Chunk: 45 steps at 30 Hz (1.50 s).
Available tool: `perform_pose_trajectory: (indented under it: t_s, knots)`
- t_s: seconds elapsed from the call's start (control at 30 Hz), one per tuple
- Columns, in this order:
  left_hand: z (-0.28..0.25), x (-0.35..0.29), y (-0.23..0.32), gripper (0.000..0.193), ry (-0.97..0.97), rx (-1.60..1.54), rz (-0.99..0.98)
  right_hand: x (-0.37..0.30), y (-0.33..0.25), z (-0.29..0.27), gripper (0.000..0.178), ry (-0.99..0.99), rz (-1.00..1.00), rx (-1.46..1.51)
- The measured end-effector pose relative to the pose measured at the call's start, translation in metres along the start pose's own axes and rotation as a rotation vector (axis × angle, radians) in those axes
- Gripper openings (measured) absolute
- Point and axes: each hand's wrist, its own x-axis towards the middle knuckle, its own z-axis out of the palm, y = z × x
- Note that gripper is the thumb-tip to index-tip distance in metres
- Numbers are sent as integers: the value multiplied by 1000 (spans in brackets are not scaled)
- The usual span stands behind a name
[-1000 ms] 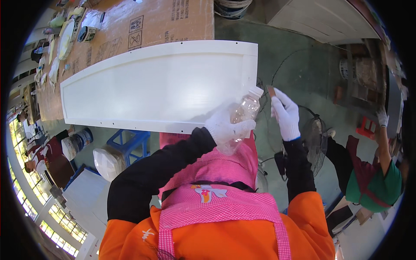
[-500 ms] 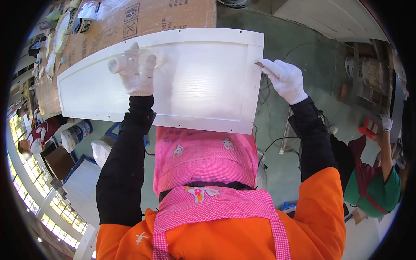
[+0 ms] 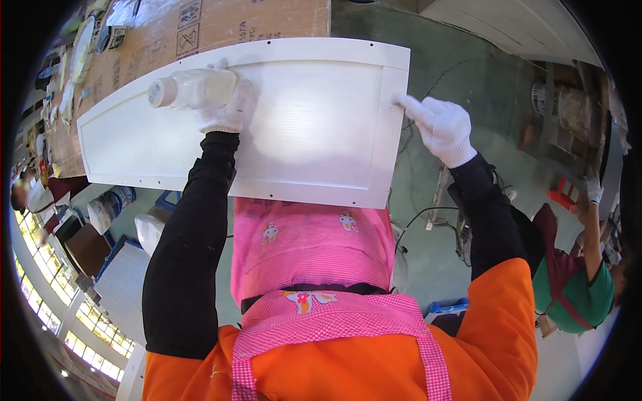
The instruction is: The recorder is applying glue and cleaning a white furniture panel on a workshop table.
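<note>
The left hand [image 3: 224,113], gloved white, is wrapped around a clear plastic bottle [image 3: 190,90] held on its side, cap end pointing toward the bench's left end, over the upper left part of a long white panel [image 3: 314,120]. The panel lies across a cardboard-covered bench [image 3: 221,23], its near long edge overhanging above a pink apron [image 3: 314,247]. The right hand [image 3: 441,127], fingers loosely spread, presses fingertips on the panel's right short edge, pinching nothing.

Risk, as judged: with the bottle tilted flat, liquid could spill unevenly; the overhanging panel could tip or slide if the right hand's light hold slips.

A co-worker in green [image 3: 578,294] crouches at far right.
</note>
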Motion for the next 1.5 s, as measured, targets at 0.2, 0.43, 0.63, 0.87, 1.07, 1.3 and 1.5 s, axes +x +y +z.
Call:
perform_pose_trajectory:
  t_s: [0.2,0.43,0.63,0.87,1.07,1.3,1.5]
  knots:
    - [5,-2,-6,70,56,-59,43,0,-2,-2,50,14,-48,-46]
    - [7,-2,3,65,40,146,53,1,1,3,51,31,-112,-83]
    - [8,-1,14,64,6,299,89,-3,-4,0,48,27,-160,-113]
    - [4,-5,15,62,2,465,186,1,-3,-6,48,12,-156,-149]
    - [4,-5,11,62,31,422,241,-2,-1,-4,50,28,-131,-167]
    - [4,-3,19,63,8,498,208,-1,-2,-1,52,33,-164,-141]
    - [2,-4,19,64,10,520,227,8,0,0,57,64,-200,-155]
